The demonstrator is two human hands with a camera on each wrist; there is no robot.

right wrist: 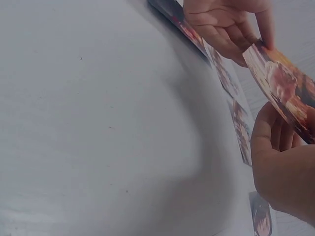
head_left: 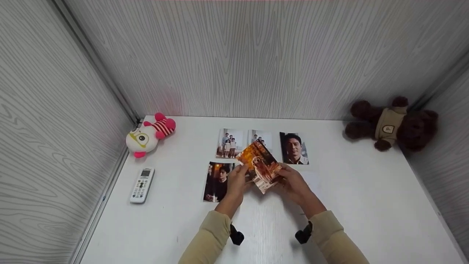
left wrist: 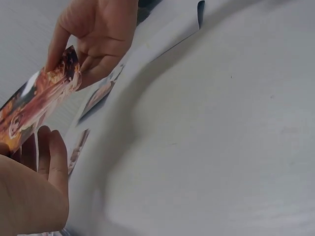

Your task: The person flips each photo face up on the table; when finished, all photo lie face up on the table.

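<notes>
Both hands hold a photo print of a golden-haired dog among autumn leaves (head_left: 259,165), tilted above the white table. My left hand (head_left: 236,183) pinches its left edge, thumb on the picture side. The right hand (head_left: 295,183) pinches the opposite edge; its thumb shows on the print in the head view. In the left wrist view the dog print (left wrist: 42,101) stretches between the two hands, bowed a little. Behind it in the head view lie two family photos (head_left: 230,143), the second partly covered by the held print. A dark portrait photo (head_left: 216,187) lies beside the left hand.
Another portrait photo (head_left: 294,148) lies at the back right of the group, and a pale sheet (head_left: 312,179) near the right wrist. A white remote control (head_left: 142,186) and a pink-and-white plush toy (head_left: 150,135) are on the left. A brown teddy bear (head_left: 392,124) lies back right.
</notes>
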